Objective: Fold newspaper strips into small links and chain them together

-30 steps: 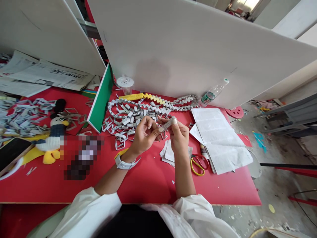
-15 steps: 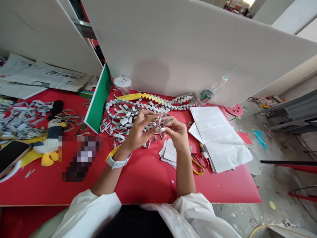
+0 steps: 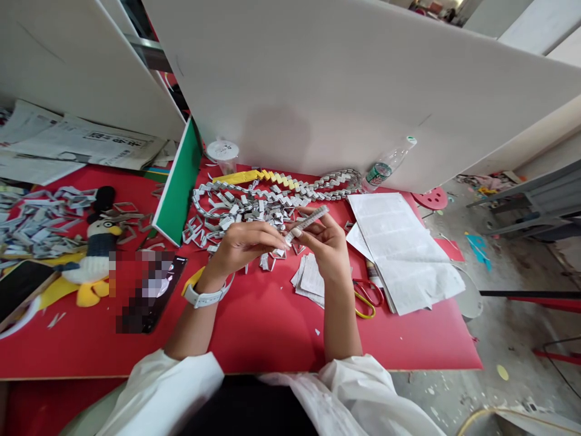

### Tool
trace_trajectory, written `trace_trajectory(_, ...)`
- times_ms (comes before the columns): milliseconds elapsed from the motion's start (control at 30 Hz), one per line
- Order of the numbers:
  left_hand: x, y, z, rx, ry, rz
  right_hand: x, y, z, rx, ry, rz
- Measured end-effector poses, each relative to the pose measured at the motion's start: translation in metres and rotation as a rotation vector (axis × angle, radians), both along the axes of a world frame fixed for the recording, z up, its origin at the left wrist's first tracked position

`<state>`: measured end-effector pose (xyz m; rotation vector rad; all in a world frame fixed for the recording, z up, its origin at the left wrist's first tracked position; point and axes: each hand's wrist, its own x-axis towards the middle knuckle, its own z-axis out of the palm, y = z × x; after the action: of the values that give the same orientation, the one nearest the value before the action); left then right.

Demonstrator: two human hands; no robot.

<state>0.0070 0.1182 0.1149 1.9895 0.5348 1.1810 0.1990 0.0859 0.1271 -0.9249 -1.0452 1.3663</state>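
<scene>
A narrow folded paper strip [image 3: 314,219] slants up between my hands over the red table. My right hand [image 3: 327,242] is closed on it, thumb in front and fingers behind, with the upper end sticking out. My left hand [image 3: 247,243] has its fingertips pinched together at the strip's lower end. Just beyond lie a heap of folded paper links [image 3: 227,221] and a zigzag paper chain [image 3: 333,183] with a yellow section [image 3: 240,177]. Below my right hand is a small stack of cut newspaper pieces [image 3: 313,277].
Scissors [image 3: 367,309] with red and yellow handles and large paper sheets [image 3: 399,248] lie right. A plastic bottle [image 3: 381,172] and lidded cup [image 3: 223,154] stand by the white partition [image 3: 340,79]. Left are a green divider [image 3: 179,181], knitted bird toy [image 3: 100,251] and phone [image 3: 166,297].
The strip, earlier bent up between both hands' fingertips, now lies straight and slanting in my right hand. My left hand has shifted left and lower, its fingers flatter.
</scene>
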Motion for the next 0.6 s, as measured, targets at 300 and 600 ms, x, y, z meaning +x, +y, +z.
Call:
trace_trajectory(300,0.019,-0.008,0.002,0.005,0.112,0.35,-0.007,-0.007,0.009,0.046,-0.024,-0.057)
trace_trajectory(600,0.025,-0.011,0.004,0.096,0.083,0.379,-0.006,-0.009,0.012,0.04,-0.017,-0.077)
